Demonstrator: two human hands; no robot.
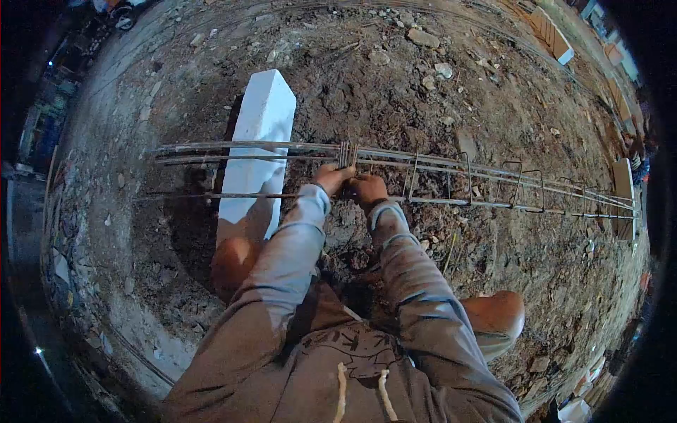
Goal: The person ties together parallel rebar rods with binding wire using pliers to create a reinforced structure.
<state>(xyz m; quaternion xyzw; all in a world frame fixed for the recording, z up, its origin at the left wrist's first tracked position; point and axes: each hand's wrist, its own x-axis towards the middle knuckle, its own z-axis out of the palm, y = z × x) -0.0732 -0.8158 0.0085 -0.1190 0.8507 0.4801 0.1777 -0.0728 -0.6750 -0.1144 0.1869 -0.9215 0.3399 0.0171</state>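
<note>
Long steel rebars (416, 168) run left to right in front of me. A tight bundle of steel stirrups (348, 152) stands around them at the middle. My left hand (333, 178) is closed on the left side of this bundle, fingers pressed against the wires. Close beside it, my right hand (367, 190) is curled shut at the bundle's lower right; its fingertips are partly hidden, and it seems to grip the stirrups too. More stirrups (467, 180) are spaced apart along the bars to the right.
A long white block (259, 116) lies under the bars at left, and another pale block (623, 185) is under their far right end. A further block (553, 37) lies at upper right. Stones (423, 37) are scattered over the rough dirt ground (338, 92). My knees flank my arms.
</note>
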